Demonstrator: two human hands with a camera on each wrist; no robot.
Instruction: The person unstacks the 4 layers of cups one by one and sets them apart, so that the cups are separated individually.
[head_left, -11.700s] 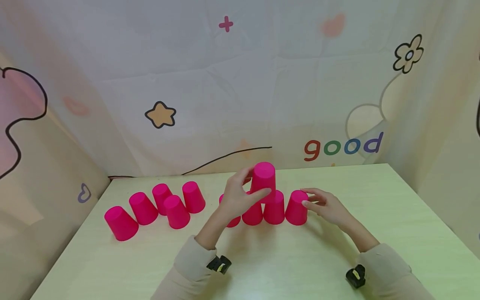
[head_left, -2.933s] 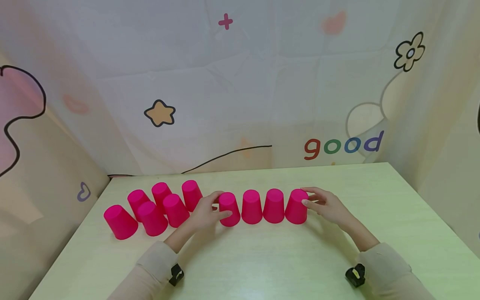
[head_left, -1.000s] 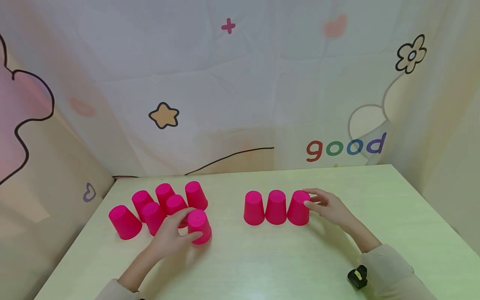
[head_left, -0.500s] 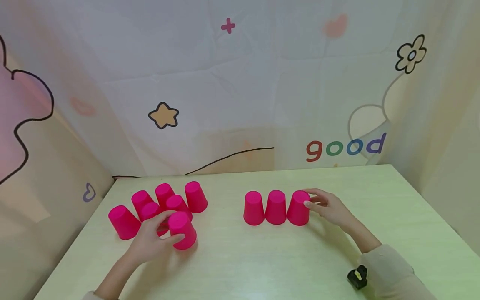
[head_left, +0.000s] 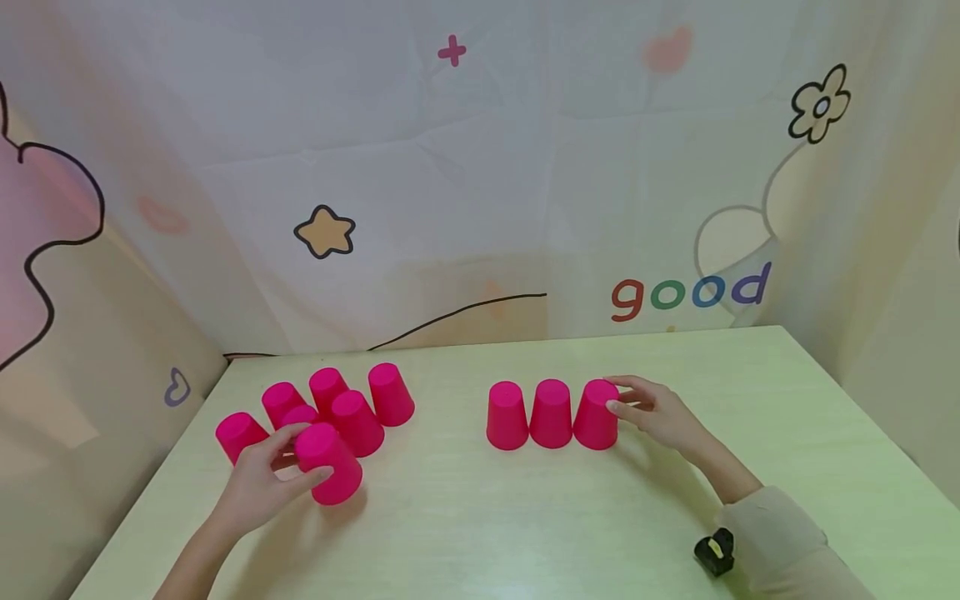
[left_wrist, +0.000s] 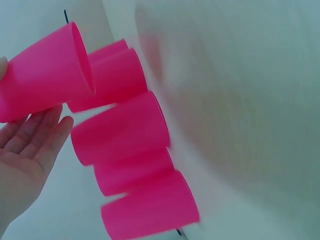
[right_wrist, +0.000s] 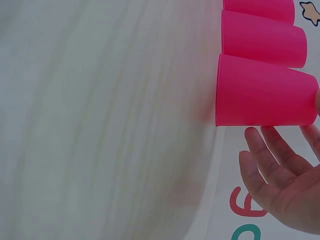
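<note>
My left hand (head_left: 262,479) grips an upside-down pink cup (head_left: 330,467) between thumb and fingers, in front of the left cluster. In the left wrist view this cup (left_wrist: 47,72) is raised, its rim off the table. Several more upside-down pink cups, among them one cup (head_left: 357,425) and another cup (head_left: 391,396), stand behind it; my left hand and the held cup partly hide some. On the right, my right hand (head_left: 652,412) holds the rightmost cup (head_left: 597,417) of a row of three by thumb and fingertips. Beside it stand the middle cup (head_left: 551,414) and the left cup (head_left: 507,417).
The pale table (head_left: 480,525) runs back to a printed curtain (head_left: 480,183) with a star and the word "good". More curtain hangs at both sides. A black clip-like device (head_left: 715,552) sits by the right sleeve (head_left: 780,533).
My left hand has taken the leftmost cup from the row of four and carried it left and nearer me. The raised cup from earlier now stands in the left cluster. My right hand stays put.
</note>
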